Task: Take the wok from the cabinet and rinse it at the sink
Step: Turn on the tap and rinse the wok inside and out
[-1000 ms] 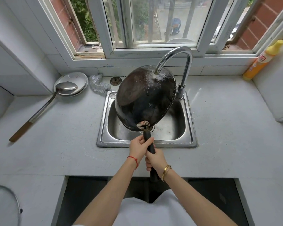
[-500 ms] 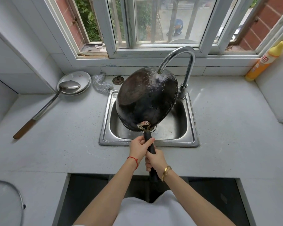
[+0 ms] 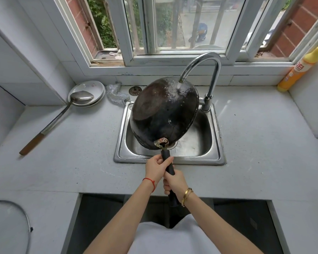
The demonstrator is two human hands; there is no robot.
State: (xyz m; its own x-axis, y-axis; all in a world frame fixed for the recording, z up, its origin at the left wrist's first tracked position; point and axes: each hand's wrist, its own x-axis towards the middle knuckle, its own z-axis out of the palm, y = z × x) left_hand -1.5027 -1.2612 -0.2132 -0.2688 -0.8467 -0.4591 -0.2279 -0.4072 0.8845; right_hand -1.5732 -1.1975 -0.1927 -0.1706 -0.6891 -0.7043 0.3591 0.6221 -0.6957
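Both hands, left hand ahead of right hand, clamped round wok handle. Held tipped, underside up, under running tap beyond. Risks: wet grip twisting, spray past sink onto bench.

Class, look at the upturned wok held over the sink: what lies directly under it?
Under the wok you see the steel sink basin, wet, with part of the drain by the wok's handle. The basin's left half and the wok's inside are covered.
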